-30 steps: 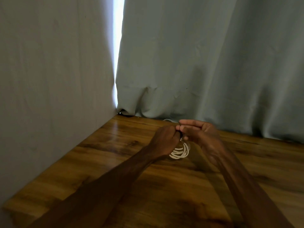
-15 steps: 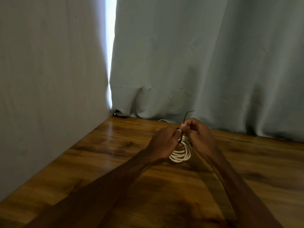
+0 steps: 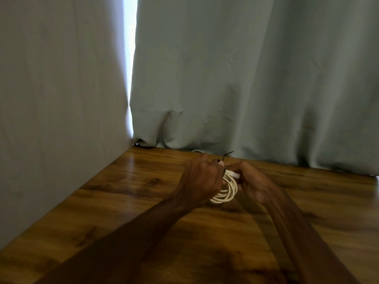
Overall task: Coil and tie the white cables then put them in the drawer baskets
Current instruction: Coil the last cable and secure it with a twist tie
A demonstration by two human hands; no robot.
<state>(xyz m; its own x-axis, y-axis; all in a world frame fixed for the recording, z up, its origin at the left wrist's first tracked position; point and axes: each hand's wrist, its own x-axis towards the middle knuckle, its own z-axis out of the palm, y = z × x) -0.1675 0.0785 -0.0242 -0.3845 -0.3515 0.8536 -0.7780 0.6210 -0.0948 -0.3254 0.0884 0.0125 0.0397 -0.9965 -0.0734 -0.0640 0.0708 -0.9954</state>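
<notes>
Curtain (image 3: 246, 78) fills the back, grey-green, hem bunched on the table's far edge. Second fabric panel (image 3: 61, 78) runs down the left side, with a bright slit of daylight (image 3: 129, 58) between the two. Wooden table (image 3: 123, 201) below, glossy, dark grain. Both forearms come in from the bottom edge, bare, and the hands meet near the far middle of the table, just short of the hem. Left hand (image 3: 200, 179) clenched, knuckles up, fingers wrapped round the left side of the white cable (image 3: 227, 191). Right hand (image 3: 252, 181) opposite, fingers curled on the right side, grasping it near the top. Cable is wound into several loose loops, held between both hands and hanging below them; can't tell if the lowest loop touches the wood. White connector (image 3: 232, 173) lies across the top of the loops, between the thumbs. Thin black tie (image 3: 226, 155) pokes up from the same spot, bent tip pointing right; can't tell which hand pinches it. Small white loop (image 3: 196, 150) on the table at the hem, behind the left hand.
</notes>
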